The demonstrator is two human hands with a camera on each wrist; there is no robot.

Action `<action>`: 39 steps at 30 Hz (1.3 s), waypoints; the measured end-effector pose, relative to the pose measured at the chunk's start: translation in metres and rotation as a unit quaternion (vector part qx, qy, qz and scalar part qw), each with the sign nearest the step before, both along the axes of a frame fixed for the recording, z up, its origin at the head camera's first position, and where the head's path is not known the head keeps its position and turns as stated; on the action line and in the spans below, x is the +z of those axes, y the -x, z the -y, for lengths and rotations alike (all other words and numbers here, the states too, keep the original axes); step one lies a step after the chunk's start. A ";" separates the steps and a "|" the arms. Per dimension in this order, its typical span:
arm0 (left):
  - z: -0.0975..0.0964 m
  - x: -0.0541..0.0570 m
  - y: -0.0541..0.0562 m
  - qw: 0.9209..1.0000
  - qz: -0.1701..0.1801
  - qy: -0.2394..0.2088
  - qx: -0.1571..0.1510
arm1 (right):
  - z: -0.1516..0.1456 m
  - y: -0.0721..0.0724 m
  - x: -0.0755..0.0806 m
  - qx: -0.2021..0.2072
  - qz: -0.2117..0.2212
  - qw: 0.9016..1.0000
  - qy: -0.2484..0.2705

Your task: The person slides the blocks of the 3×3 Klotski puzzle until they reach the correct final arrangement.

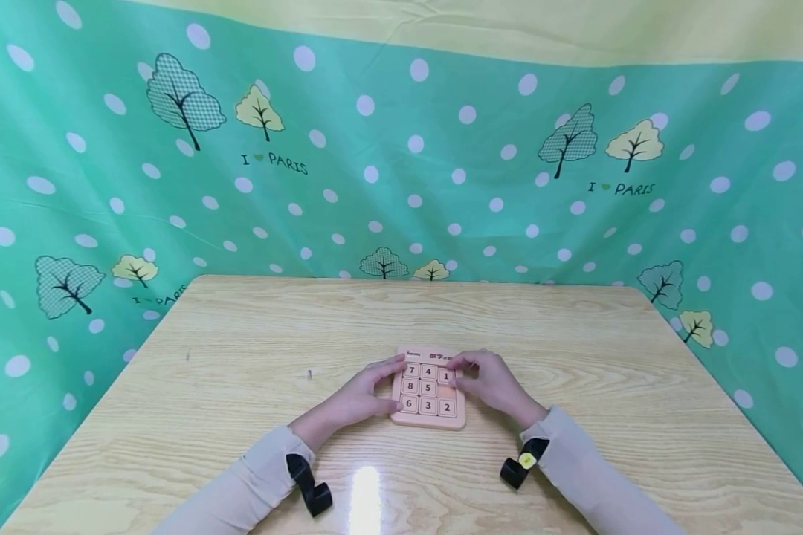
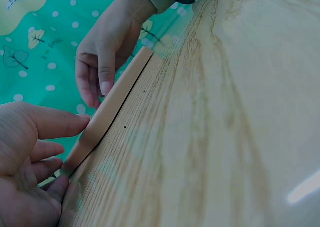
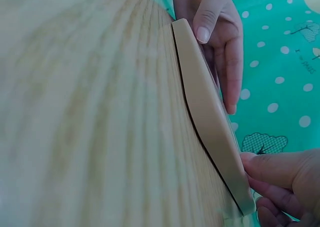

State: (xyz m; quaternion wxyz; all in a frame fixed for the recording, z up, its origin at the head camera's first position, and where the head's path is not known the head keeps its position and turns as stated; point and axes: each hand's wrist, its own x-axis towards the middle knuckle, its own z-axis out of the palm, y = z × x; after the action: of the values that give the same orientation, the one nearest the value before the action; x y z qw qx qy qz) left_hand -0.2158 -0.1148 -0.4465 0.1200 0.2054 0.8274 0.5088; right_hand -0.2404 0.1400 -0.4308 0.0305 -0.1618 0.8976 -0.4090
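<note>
A pink number slide puzzle (image 1: pixel 430 424) lies flat on the wooden table, with numbered square tiles in its frame. The vacant slot is in the right column, middle row, below the tile 1 (image 1: pixel 445 376). My left hand (image 1: pixel 361 391) holds the frame's left side, index finger near the upper corner and thumb by the lower one. At the right side, my right hand (image 1: pixel 491 383) touches tile 1 with bent fingertips, its thumb near the slot. Both wrist views show the frame's edge (image 2: pixel 120 92) side-on, the tile faces hidden; the right hand's thumb (image 3: pixel 267 167) is beside it.
The wood-grain table (image 1: pixel 274 319) extends around the puzzle. Behind and beside it hangs a green dotted curtain (image 1: pixel 388 148) with printed trees. A black strap with a camera sits on each wrist (image 1: pixel 310 487). Light glares off the table near the front.
</note>
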 end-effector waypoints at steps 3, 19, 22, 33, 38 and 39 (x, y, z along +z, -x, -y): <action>0.000 0.001 -0.001 1.000 0.002 -0.002 0.001 | 0.001 0.001 0.000 -0.002 -0.001 1.000 0.001; 0.000 0.000 -0.001 0.999 0.016 -0.028 0.003 | 0.002 -0.001 -0.004 -0.013 0.031 0.998 0.043; 0.000 0.000 -0.001 1.000 0.015 -0.025 0.003 | 0.001 -0.006 -0.004 -0.002 0.058 0.996 0.068; 0.000 0.004 -0.003 1.000 0.016 -0.022 -0.001 | -0.003 -0.023 -0.004 0.025 0.105 0.987 0.117; 0.000 0.003 -0.002 1.000 0.016 -0.021 0.002 | -0.002 -0.027 -0.006 0.029 0.096 0.989 0.106; -0.001 0.006 -0.004 1.000 0.016 -0.020 0.003 | -0.002 -0.027 -0.007 0.030 0.093 0.990 0.101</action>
State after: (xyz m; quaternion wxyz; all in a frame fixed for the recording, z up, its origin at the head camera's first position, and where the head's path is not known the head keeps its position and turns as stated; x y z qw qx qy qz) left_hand -0.2119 -0.1136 -0.4407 0.1281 0.1970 0.8156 0.5288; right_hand -0.2133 0.1419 -0.4376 0.1093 -0.1520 0.8395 -0.5101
